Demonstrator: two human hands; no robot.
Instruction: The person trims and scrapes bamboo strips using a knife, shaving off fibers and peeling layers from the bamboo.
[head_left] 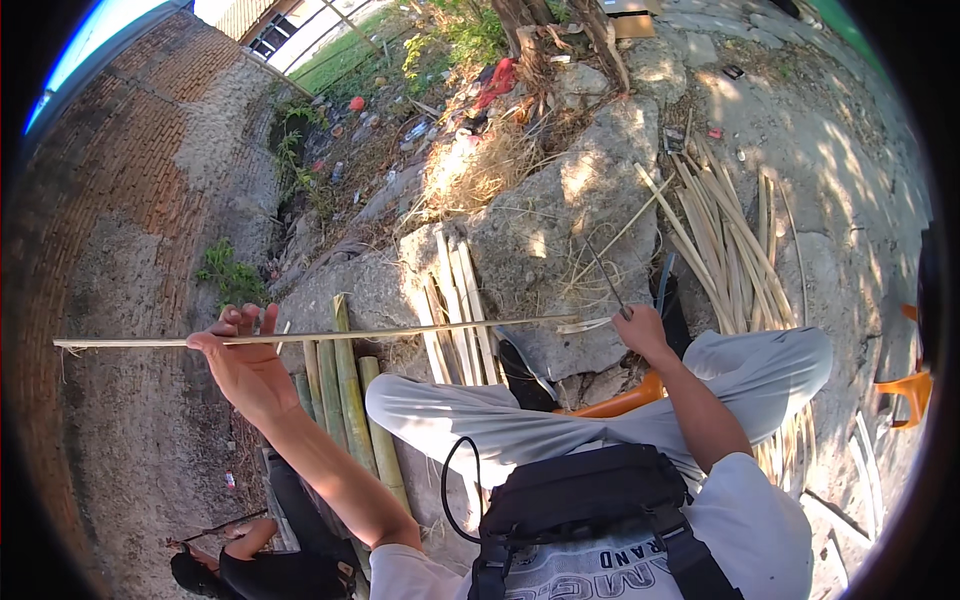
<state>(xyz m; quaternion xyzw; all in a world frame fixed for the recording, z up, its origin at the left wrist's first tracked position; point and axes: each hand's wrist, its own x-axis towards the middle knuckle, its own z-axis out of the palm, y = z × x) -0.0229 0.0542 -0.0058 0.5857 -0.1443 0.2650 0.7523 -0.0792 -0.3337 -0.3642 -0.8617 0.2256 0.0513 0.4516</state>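
A long, thin bamboo strip [400, 331] stretches nearly level across the view. My left hand [248, 370] holds it toward its left end, between the thumb and the raised fingers. The strip's right end comes near my right hand [642, 332], which is closed around a knife [603, 266]. Its narrow dark blade points up and away to the left. A few pale slivers [585, 325] show beside the right hand. Whether the blade touches the strip, I cannot tell.
Green bamboo poles [355, 400] lie left of my crossed legs, with split strips [465, 300] ahead. A larger bundle of strips [735, 245] spreads on the right. Shavings [480, 165] pile near a tree [530, 40]. Another person [285, 560] is at lower left, beside a brick wall [120, 190].
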